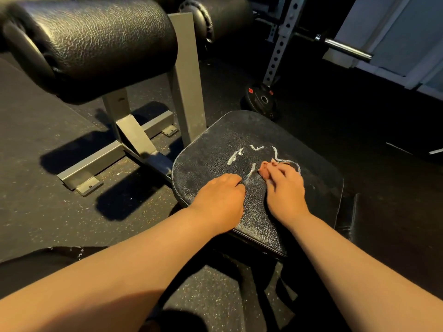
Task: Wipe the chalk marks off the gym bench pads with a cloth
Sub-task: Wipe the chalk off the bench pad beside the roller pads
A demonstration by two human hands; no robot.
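A flat black bench pad (215,149) lies in front of me, with white chalk marks (236,156) scribbled across its middle and a looping chalk line (276,152) to the right. My right hand (285,190) rests on the pad and pinches a small reddish cloth (265,169), bunched at my fingertips right beside the marks. My left hand (220,200) sits knuckles-up on the pad's near left part, fingers curled under; nothing shows in it. A short chalk stroke (249,174) runs between the two hands.
A large black roller pad (96,41) on a grey steel frame (184,75) stands at the upper left. A weight plate (262,100) leans by a perforated rack upright (280,41); a barbell end (345,49) sticks out at the upper right. Dark speckled rubber floor surrounds the bench.
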